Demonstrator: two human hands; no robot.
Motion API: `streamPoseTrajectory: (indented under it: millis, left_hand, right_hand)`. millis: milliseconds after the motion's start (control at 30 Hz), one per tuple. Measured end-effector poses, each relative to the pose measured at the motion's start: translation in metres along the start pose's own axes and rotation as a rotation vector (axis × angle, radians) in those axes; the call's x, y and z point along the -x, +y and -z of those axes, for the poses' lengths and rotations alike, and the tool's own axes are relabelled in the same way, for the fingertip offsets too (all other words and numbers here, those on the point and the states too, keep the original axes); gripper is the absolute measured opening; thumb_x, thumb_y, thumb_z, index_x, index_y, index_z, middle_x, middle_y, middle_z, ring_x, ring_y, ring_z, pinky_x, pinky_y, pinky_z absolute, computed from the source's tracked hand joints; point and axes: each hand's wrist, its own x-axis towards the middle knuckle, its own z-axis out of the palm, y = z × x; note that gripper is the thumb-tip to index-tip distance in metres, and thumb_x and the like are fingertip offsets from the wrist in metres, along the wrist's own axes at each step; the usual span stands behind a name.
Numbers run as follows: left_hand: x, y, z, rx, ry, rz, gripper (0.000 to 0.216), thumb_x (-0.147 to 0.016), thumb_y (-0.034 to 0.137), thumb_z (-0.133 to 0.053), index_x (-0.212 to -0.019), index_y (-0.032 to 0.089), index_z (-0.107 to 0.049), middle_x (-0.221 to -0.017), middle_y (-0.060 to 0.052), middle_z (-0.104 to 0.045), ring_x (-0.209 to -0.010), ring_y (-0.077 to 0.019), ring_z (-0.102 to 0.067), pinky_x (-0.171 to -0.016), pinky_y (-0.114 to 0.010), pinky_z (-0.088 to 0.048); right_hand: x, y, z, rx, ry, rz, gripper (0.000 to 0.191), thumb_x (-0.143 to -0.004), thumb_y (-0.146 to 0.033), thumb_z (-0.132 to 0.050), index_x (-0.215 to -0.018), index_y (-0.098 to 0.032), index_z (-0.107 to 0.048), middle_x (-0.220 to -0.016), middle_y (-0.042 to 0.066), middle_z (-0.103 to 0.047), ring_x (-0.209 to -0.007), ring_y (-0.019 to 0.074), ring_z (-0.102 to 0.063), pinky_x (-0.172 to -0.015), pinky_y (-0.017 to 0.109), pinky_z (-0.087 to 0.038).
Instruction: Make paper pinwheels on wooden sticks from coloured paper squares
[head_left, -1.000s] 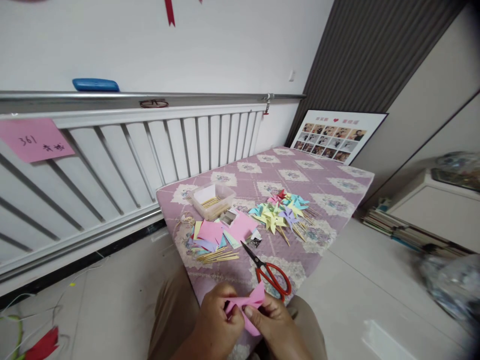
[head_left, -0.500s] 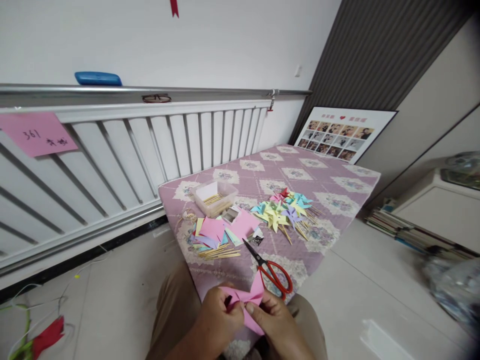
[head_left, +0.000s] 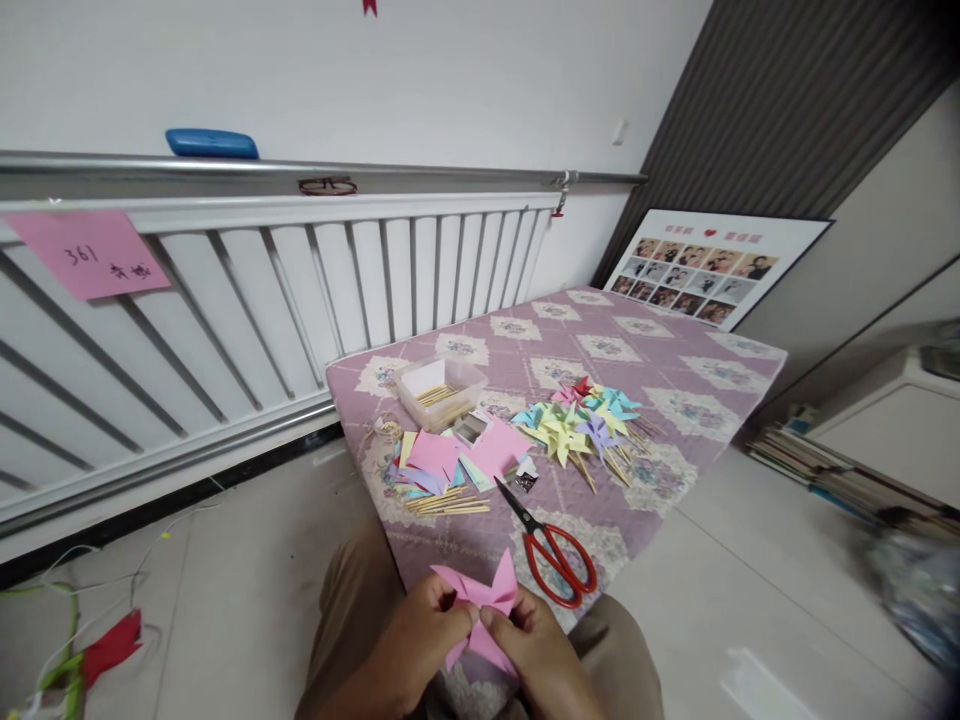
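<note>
A pink paper pinwheel is held between both hands above my lap, at the near edge of the table. My left hand grips its left side, thumb pressed near the centre. On the other side my right hand pinches it, the right thumb also close to the middle. What lies under the thumbs is hidden. Just beyond the right hand lie scissors with red handles, slightly apart at the blades' pivot. Finished pinwheels in several colours, on sticks, form a pile farther back.
Coloured paper squares and loose wooden sticks lie left of the scissors. A clear plastic box holds more sticks. The patterned tablecloth covers the table, with a radiator behind it and a photo board at its far end.
Both thumbs have come closer together at the pinwheel's centre, and the paper has turned slightly. The view has shifted a little, so the surroundings sit farther right.
</note>
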Motion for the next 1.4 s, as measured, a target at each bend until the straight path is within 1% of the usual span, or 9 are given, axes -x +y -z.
streamPoseTrajectory:
  millis: [167, 367, 467, 567, 633, 833, 967, 1200, 1400]
  left_hand:
    - [-0.005, -0.003, 0.004, -0.025, -0.017, 0.034, 0.015, -0.068, 0.027, -0.064, -0.079, 0.016, -0.068, -0.069, -0.002, -0.065, -0.069, -0.0177, -0.057, -0.066, -0.026, -0.042]
    - [-0.018, -0.019, 0.006, -0.017, 0.022, -0.005, 0.017, -0.068, 0.028, -0.064, -0.079, 0.014, -0.067, -0.073, -0.003, -0.066, -0.067, -0.0170, -0.056, -0.064, -0.026, -0.040]
    - [-0.030, -0.027, 0.008, 0.102, 0.007, -0.010, 0.021, -0.069, 0.029, -0.064, -0.082, 0.013, -0.067, -0.071, -0.003, -0.066, -0.065, -0.0159, -0.055, -0.063, -0.026, -0.040]
    - [-0.043, -0.032, 0.011, 0.307, 0.039, -0.007, 0.027, -0.066, 0.034, -0.069, -0.082, 0.012, -0.066, -0.069, -0.002, -0.063, -0.063, -0.0140, -0.054, -0.061, -0.025, -0.040]
    - [-0.052, -0.037, 0.013, 0.409, 0.088, 0.012, 0.033, -0.063, 0.039, -0.073, -0.081, 0.013, -0.064, -0.068, 0.000, -0.061, -0.060, -0.0123, -0.052, -0.058, -0.024, -0.039]
    - [-0.074, -0.060, 0.014, 0.464, 0.142, 0.007, 0.037, -0.062, 0.040, -0.076, -0.085, 0.014, -0.064, -0.070, 0.001, -0.061, -0.065, -0.0137, -0.055, -0.066, -0.026, -0.043]
    - [-0.082, -0.069, 0.014, 0.453, 0.171, -0.021, 0.034, -0.064, 0.038, -0.074, -0.085, 0.012, -0.065, -0.073, -0.001, -0.063, -0.070, -0.0153, -0.057, -0.070, -0.027, -0.043]
    - [-0.084, -0.067, 0.015, 0.436, 0.177, -0.001, 0.033, -0.066, 0.037, -0.072, -0.086, 0.012, -0.065, -0.071, 0.000, -0.063, -0.069, -0.0161, -0.057, -0.071, -0.028, -0.044]
    - [-0.084, -0.068, 0.016, 0.390, 0.196, -0.003, 0.035, -0.065, 0.042, -0.072, -0.084, 0.013, -0.066, -0.074, -0.002, -0.065, -0.071, -0.0169, -0.058, -0.071, -0.028, -0.044]
  right_hand:
    - [-0.003, 0.004, -0.001, -0.010, -0.014, -0.032, 0.039, -0.060, -0.051, -0.080, -0.076, -0.016, -0.071, -0.070, 0.003, -0.071, -0.065, 0.0200, -0.062, -0.061, 0.028, -0.047]
    - [-0.009, 0.007, -0.004, -0.027, 0.013, -0.083, 0.044, -0.055, -0.054, -0.082, -0.071, -0.016, -0.068, -0.063, -0.001, -0.066, -0.059, 0.0158, -0.055, -0.058, 0.025, -0.041]
    - [-0.012, -0.004, -0.002, -0.022, -0.014, -0.074, 0.042, -0.067, -0.058, -0.073, -0.071, -0.017, -0.065, -0.061, -0.002, -0.060, -0.056, 0.0135, -0.052, -0.056, 0.024, -0.039]
    - [-0.027, -0.013, 0.009, 0.137, 0.084, 0.073, 0.041, -0.080, -0.058, -0.060, -0.075, -0.018, -0.063, -0.065, -0.002, -0.059, -0.057, 0.0131, -0.051, -0.055, 0.023, -0.040]
    - [-0.044, -0.014, 0.019, 0.327, 0.167, 0.164, 0.040, -0.079, -0.057, -0.059, -0.079, -0.018, -0.063, -0.064, -0.002, -0.058, -0.056, 0.0148, -0.051, -0.055, 0.025, -0.041]
    - [-0.097, -0.016, 0.042, 0.679, 0.233, 0.290, 0.018, -0.082, -0.033, -0.053, -0.083, -0.018, -0.064, -0.082, 0.006, -0.067, -0.078, 0.0241, -0.059, -0.075, 0.035, -0.045]
    - [-0.127, -0.024, 0.043, 0.927, 0.174, 0.360, 0.019, -0.083, -0.021, -0.047, -0.081, -0.018, -0.066, -0.087, 0.009, -0.067, -0.086, 0.0246, -0.060, -0.082, 0.034, -0.043]
    - [-0.161, -0.033, 0.041, 1.275, -0.057, 0.363, 0.020, -0.084, -0.010, -0.050, -0.085, -0.016, -0.069, -0.091, 0.012, -0.069, -0.088, 0.0235, -0.061, -0.083, 0.032, -0.041]
    - [-0.171, -0.036, 0.044, 1.374, -0.193, 0.350, 0.013, -0.091, -0.020, -0.055, -0.086, -0.016, -0.066, -0.096, 0.005, -0.069, -0.090, 0.0191, -0.062, -0.087, 0.038, -0.045]
